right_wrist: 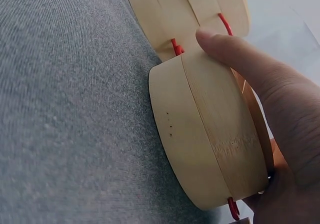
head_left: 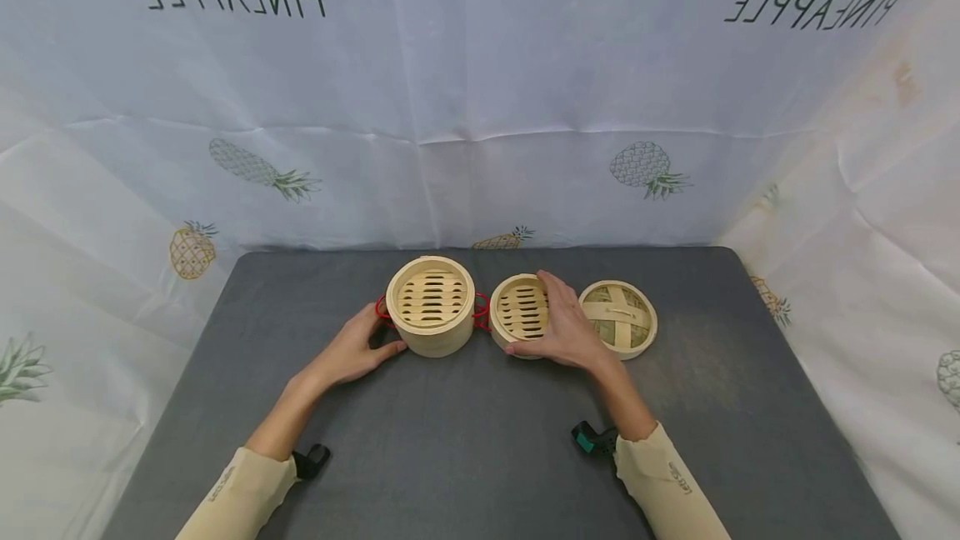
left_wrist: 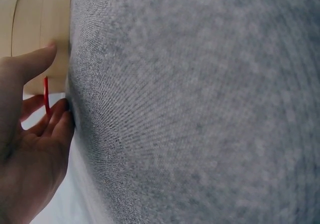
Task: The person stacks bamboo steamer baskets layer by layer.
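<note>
A tall round bamboo steamer (head_left: 435, 343) with a slatted top face and red cord loops stands on the table. My left hand (head_left: 350, 349) holds it at its left side, thumb (left_wrist: 40, 60) against the front wall and fingers around by the red loop (left_wrist: 47, 97). To its right sits a lower slatted steamer basket (head_left: 517, 307), right beside the tall one. My right hand (head_left: 562, 326) grips this basket across its right side, thumb at the front wall and fingers at the far rim. In the right wrist view its wall (right_wrist: 210, 124) rests against the tabletop, with red loops at both ends.
A woven bamboo lid (head_left: 618, 315) with crossed strips lies just right of the right hand. The dark grey tabletop (head_left: 450, 457) runs back to a white cloth (head_left: 450, 190) printed with pineapples. Dark wrist devices (head_left: 311, 462) sit at both cuffs.
</note>
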A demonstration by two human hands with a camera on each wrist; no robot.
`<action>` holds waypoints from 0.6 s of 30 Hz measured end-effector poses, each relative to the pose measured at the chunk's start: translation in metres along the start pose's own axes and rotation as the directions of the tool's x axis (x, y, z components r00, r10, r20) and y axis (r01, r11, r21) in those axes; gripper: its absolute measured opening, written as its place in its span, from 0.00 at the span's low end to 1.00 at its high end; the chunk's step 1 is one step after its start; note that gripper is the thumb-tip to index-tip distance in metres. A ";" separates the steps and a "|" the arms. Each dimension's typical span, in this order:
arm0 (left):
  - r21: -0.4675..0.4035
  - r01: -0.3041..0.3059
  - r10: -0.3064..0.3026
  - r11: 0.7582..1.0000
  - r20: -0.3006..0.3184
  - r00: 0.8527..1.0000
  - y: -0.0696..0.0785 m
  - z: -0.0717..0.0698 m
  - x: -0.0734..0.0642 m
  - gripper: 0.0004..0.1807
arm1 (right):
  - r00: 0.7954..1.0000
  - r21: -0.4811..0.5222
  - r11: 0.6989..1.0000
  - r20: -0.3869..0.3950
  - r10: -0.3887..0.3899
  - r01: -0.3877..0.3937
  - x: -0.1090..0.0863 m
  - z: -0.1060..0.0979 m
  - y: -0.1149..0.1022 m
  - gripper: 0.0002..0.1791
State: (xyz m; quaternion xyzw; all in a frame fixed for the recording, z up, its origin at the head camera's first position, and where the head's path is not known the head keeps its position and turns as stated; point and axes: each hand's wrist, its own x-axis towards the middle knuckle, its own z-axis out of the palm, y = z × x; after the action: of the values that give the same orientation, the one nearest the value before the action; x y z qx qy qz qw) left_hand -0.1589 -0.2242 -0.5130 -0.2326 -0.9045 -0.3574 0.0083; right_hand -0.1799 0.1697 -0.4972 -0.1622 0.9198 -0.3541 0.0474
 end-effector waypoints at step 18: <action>-0.036 -0.085 0.082 0.996 -0.056 0.995 -0.024 0.009 -0.003 0.40 | 0.999 0.023 0.999 -0.048 0.025 -0.024 0.000 0.005 -0.001 0.73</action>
State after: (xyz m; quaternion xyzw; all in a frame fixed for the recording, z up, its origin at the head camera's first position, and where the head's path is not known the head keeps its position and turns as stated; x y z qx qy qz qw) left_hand -0.1656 -0.2350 -0.5355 -0.2605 -0.8863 -0.3804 0.0433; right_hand -0.1781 0.1657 -0.5003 -0.1417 0.9186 -0.3675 0.0311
